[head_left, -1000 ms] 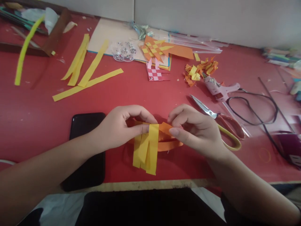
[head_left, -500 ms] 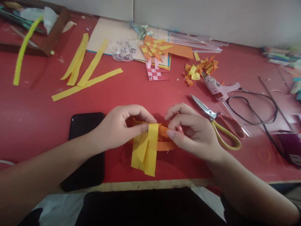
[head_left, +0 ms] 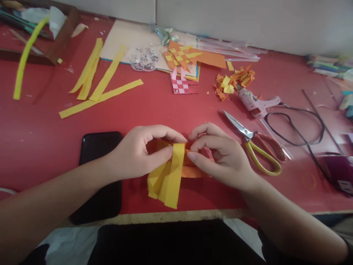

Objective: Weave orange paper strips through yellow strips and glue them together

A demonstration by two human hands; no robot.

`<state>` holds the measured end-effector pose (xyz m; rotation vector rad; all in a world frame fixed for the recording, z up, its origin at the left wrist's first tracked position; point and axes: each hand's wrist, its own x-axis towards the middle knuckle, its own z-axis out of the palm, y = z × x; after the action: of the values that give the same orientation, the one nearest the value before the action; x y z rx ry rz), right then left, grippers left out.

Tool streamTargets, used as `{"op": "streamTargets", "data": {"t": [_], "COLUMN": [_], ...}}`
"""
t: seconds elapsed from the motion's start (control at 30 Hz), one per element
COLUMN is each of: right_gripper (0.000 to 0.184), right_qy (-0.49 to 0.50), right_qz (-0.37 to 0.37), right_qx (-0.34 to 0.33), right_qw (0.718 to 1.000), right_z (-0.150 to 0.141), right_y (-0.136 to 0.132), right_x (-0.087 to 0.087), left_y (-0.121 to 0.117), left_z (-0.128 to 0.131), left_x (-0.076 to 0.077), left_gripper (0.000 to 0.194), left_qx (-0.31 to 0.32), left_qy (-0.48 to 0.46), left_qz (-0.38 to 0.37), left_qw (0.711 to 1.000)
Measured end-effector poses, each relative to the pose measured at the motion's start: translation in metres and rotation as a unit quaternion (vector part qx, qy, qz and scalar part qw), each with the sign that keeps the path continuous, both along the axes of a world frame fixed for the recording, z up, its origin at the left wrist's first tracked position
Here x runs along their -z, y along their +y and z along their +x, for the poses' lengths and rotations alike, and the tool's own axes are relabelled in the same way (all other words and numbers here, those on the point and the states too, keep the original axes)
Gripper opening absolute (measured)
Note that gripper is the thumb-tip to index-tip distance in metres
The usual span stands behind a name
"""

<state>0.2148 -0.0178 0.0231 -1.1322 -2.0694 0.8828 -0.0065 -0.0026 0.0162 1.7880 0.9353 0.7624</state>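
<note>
Near the front edge of the red table top (head_left: 41,147), both hands meet over a small bundle of paper strips. The left hand (head_left: 138,154) is curled almost closed, and its thumb and forefinger pinch the top of the folded yellow paper strips (head_left: 167,178), which hang down toward the person and fan out a little. The right hand (head_left: 220,156) is also curled, with its fingertips closed on the orange paper strips (head_left: 193,171) that lie across, under the yellow ones. How these orange strips pass through the yellow ones is hard to see, because the fingers of both hands cover the place where they cross. Just beside the left wrist lies a flat black phone (head_left: 100,162); the forearm hides part of it. To the right of the right hand lie scissors with yellow and red handles (head_left: 256,147), close but not touching it. Farther back is a pink glue gun (head_left: 257,103) with a black cable, a heap of small orange and yellow paper cuttings (head_left: 234,82), a small red and white woven paper piece (head_left: 182,86), and several long loose yellow paper strips (head_left: 102,82). Objects at the far right edge are blurred and cut off.
</note>
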Motion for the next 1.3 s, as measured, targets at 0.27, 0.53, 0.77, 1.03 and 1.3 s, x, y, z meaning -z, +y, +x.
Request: {"op": "streamTargets", "data": {"t": [0.27, 0.53, 0.77, 1.03, 1.3], "right_gripper": [0.011, 0.004, 0.004, 0.005, 0.012], "right_qy": [0.014, 0.006, 0.038, 0.038, 0.042], "right_qz": [-0.023, -0.020, -0.077, -0.082, -0.086], "right_qx": [0.016, 0.034, 0.058, 0.060, 0.074], "right_qw": [0.999, 0.999, 0.995, 0.994, 0.993], "right_z": [0.0017, 0.0031, 0.0040, 0.0039, 0.0027], "right_y": [-0.0009, -0.0001, 0.0000, 0.0021, 0.0033], "right_x": [0.0009, 0.0019, 0.0044, 0.0045, 0.0076], "left_y": [-0.0017, 0.0006, -0.0015, -0.0002, 0.0005], "left_z": [-0.0040, -0.0006, -0.0014, 0.0008, -0.0002], "left_x": [-0.0002, 0.0051, 0.0063, 0.0041, 0.0036], "left_gripper": [0.037, 0.033, 0.031, 0.027, 0.009], "left_qx": [0.044, 0.013, 0.013, -0.007, -0.024], "left_qy": [-0.072, -0.052, -0.080, -0.074, -0.055], "left_qz": [-0.091, -0.087, -0.110, -0.101, -0.059], "left_qw": [0.992, 0.995, 0.991, 0.992, 0.996]}}
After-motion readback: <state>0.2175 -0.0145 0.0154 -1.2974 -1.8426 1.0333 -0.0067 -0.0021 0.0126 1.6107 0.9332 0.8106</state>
